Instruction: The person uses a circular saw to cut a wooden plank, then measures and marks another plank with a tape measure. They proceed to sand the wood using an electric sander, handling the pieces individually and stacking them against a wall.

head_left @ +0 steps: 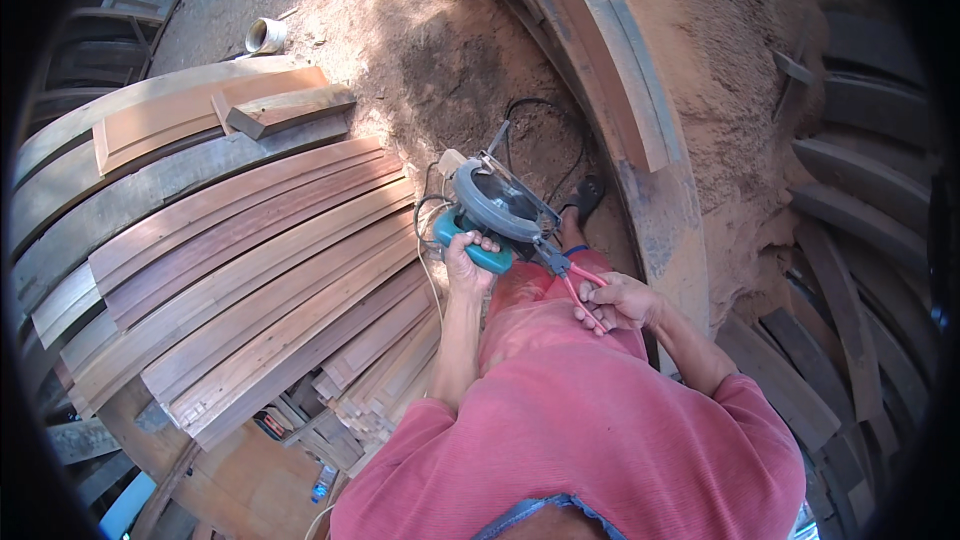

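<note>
A circular saw (pixel 496 202) with a teal body and grey guard is held in front of my legs. My left hand (pixel 468 262) is wrapped round its teal handle. My right hand (pixel 615 302) grips red-handled pliers (pixel 581 285), whose jaws reach up to the lower right part of the saw; whether they are clamped on it I cannot make out. A black cable (pixel 541 104) loops behind the saw, and a thinner pale cord runs down along the plank pile at its left.
Stacked reddish planks (pixel 249 245) fill the left, with a short beam (pixel 289 110) and a pot (pixel 264 36) at their far side. A long board (pixel 619 60) stands along my right, with weathered timbers (pixel 865 180) beyond. My sandalled foot (pixel 584 196) is on the dirt ground (pixel 420 50).
</note>
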`<state>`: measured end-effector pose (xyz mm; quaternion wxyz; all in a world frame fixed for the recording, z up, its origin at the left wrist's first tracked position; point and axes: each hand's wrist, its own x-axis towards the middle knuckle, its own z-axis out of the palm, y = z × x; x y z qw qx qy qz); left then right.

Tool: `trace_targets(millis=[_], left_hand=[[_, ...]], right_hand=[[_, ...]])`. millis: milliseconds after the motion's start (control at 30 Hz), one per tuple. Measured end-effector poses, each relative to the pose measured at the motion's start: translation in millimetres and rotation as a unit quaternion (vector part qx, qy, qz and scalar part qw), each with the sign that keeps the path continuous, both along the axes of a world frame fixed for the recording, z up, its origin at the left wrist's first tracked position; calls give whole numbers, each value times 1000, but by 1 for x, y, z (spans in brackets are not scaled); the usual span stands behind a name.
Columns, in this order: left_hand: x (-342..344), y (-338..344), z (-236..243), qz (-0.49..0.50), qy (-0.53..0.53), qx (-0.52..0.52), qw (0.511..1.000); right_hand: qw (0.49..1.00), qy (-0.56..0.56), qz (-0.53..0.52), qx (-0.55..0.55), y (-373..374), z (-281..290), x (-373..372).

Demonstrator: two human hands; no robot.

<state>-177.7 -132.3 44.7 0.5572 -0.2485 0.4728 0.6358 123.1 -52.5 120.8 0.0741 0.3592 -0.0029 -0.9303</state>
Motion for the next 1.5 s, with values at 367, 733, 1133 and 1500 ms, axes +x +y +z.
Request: trace_targets(millis=[367, 733, 1133, 1500], left_hand=[[3, 4, -14, -8, 27, -1, 1000], [3, 15, -10, -4, 2, -7, 1000], [6, 10, -16, -26, 35, -16, 999], [12, 28, -8, 40, -39, 4, 998]], right_hand=[[988, -86, 84, 94, 20, 22, -14], [971, 54, -179, -148, -25, 4, -6], [951, -96, 188, 226, 12, 8, -12], [985, 55, -140, -81, -5, 4, -3]])
